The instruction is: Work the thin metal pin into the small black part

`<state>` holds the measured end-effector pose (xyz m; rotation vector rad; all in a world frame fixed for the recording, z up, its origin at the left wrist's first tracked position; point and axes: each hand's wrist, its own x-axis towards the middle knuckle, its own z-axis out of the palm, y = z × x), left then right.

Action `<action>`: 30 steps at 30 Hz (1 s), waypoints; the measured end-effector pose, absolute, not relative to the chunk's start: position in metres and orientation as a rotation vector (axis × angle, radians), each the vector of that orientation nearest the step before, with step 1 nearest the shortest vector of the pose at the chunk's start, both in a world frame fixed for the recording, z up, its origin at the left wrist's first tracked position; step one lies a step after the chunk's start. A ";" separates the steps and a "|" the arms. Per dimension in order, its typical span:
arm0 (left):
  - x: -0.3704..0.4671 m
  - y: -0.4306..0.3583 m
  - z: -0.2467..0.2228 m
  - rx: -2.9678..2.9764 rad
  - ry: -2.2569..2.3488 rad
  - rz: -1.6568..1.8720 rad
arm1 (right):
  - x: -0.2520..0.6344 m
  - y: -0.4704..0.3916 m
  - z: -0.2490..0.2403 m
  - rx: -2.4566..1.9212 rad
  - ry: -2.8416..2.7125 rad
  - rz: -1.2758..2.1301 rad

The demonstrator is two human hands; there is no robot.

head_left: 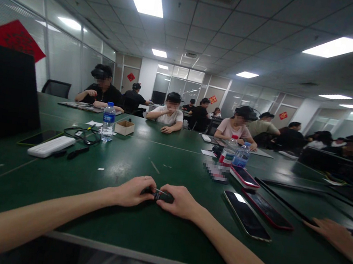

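Just above the green table (109,219), my left hand (135,191) and my right hand (179,200) meet at the middle. Between their fingertips is a small dark object (157,195), with a thin light edge along its top. Fingers of both hands are closed on it, and they cover most of it, so its kind cannot be made out. Both forearms rest near the table's front edge.
Phones (246,215) lie right of my hands, near bottles (241,155) and another person's hand (334,235) by a black frame. Left are a white power strip (52,146), cables, a water bottle (108,123) and a small box (124,128). People sit across the table.
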<state>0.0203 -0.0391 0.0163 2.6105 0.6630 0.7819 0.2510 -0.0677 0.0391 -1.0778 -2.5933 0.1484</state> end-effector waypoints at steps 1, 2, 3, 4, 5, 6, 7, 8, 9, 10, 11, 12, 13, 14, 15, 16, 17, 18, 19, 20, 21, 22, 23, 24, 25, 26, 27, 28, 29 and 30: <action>0.020 -0.039 0.016 2.616 0.667 0.782 | 0.251 -0.068 0.039 -1.076 -2.591 0.146; 0.020 -0.039 0.016 2.620 0.671 0.779 | 0.251 -0.068 0.040 -1.074 -2.590 0.143; 0.020 -0.039 0.016 2.623 0.677 0.778 | 0.251 -0.068 0.040 -1.074 -2.590 0.139; 0.020 -0.039 0.017 2.626 0.684 0.778 | 0.251 -0.068 0.041 -1.075 -2.593 0.135; 0.020 -0.039 0.017 2.630 0.690 0.781 | 0.251 -0.069 0.041 -1.077 -2.596 0.132; 0.020 -0.039 0.017 2.634 0.695 0.784 | 0.251 -0.069 0.041 -1.079 -2.600 0.130; 0.019 -0.039 0.017 2.640 0.699 0.789 | 0.251 -0.069 0.041 -1.081 -2.600 0.129; 0.019 -0.039 0.017 2.647 0.704 0.793 | 0.252 -0.068 0.041 -1.083 -2.599 0.129; 0.019 -0.038 0.017 2.654 0.709 0.797 | 0.252 -0.068 0.041 -1.085 -2.599 0.131; 0.019 -0.038 0.017 2.662 0.714 0.797 | 0.252 -0.068 0.041 -1.087 -2.599 0.133; 0.019 -0.038 0.016 2.669 0.718 0.796 | 0.252 -0.068 0.041 -1.090 -2.599 0.136; 0.018 -0.037 0.016 2.677 0.723 0.794 | 0.252 -0.068 0.040 -1.092 -2.599 0.137; 0.018 -0.037 0.015 2.687 0.728 0.792 | 0.252 -0.068 0.040 -1.094 -2.598 0.138; 0.018 -0.036 0.014 2.700 0.733 0.788 | 0.252 -0.068 0.040 -1.094 -2.597 0.138; 0.018 -0.035 0.013 2.717 0.739 0.784 | 0.252 -0.068 0.040 -1.093 -2.595 0.137; 0.018 -0.035 0.013 2.737 0.746 0.780 | 0.252 -0.068 0.041 -1.091 -2.594 0.137; 0.018 -0.034 0.012 2.758 0.752 0.774 | 0.252 -0.068 0.041 -1.088 -2.595 0.140; 0.018 -0.034 0.012 2.778 0.755 0.769 | 0.252 -0.068 0.041 -1.086 -2.597 0.143; 0.018 -0.034 0.012 2.796 0.754 0.764 | 0.252 -0.068 0.041 -1.087 -2.598 0.146; 0.017 -0.034 0.013 2.811 0.750 0.762 | 0.252 -0.068 0.041 -1.090 -2.599 0.148; 0.017 -0.035 0.013 2.824 0.742 0.760 | 0.253 -0.068 0.041 -1.094 -2.598 0.147; 0.017 -0.035 0.013 2.837 0.731 0.758 | 0.253 -0.068 0.041 -1.098 -2.597 0.144; 0.017 -0.036 0.014 2.850 0.717 0.755 | 0.253 -0.067 0.041 -1.100 -2.597 0.140; 0.017 -0.036 0.014 2.866 0.701 0.749 | 0.253 -0.067 0.040 -1.102 -2.596 0.136; 0.017 -0.036 0.015 2.884 0.686 0.741 | 0.253 -0.066 0.040 -1.103 -2.595 0.132; 0.017 -0.036 0.015 2.903 0.670 0.733 | 0.253 -0.066 0.039 -1.103 -2.593 0.129; 0.017 -0.035 0.015 2.922 0.656 0.724 | 0.254 -0.065 0.038 -1.104 -2.592 0.125; 0.017 -0.035 0.015 2.937 0.647 0.718 | 0.254 -0.065 0.038 -1.105 -2.592 0.122; 0.017 -0.035 0.015 2.948 0.640 0.714 | 0.254 -0.065 0.037 -1.106 -2.591 0.118; 0.017 -0.035 0.015 2.955 0.636 0.712 | 0.254 -0.065 0.037 -1.106 -2.591 0.116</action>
